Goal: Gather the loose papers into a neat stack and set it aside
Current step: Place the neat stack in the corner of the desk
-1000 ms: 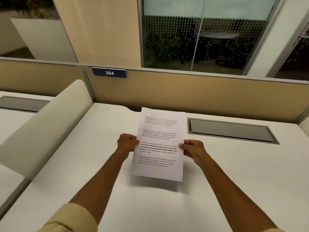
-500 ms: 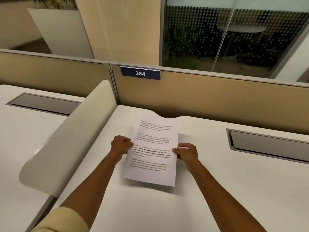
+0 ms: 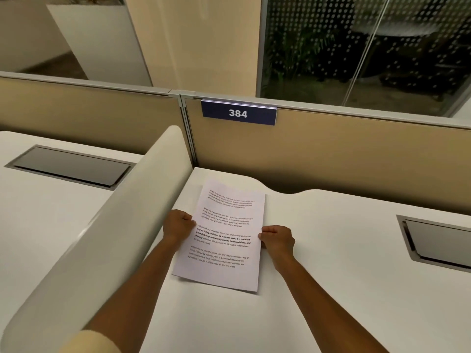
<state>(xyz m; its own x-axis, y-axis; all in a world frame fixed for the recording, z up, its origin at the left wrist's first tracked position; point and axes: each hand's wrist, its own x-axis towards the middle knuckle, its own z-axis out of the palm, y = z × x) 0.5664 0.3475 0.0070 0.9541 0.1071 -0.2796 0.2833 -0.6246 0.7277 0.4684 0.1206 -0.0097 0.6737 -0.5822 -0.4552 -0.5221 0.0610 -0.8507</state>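
The left hand [image 3: 178,226] and right hand [image 3: 276,240] are pinching the long edges of the paper stack [image 3: 224,235], fingers closed on it, which is probably light, floppy and prone to sliding apart.

White desk [image 3: 331,289], curved divider [image 3: 107,225], sign "384" [image 3: 238,113], possibly plants [image 3: 298,52] behind glass.

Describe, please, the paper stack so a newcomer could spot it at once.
Find the blue 384 sign on the tan partition. On the white desk just below it lies the paper stack, both hands at its long edges. It alone bears printed text, one paragraph in bold.
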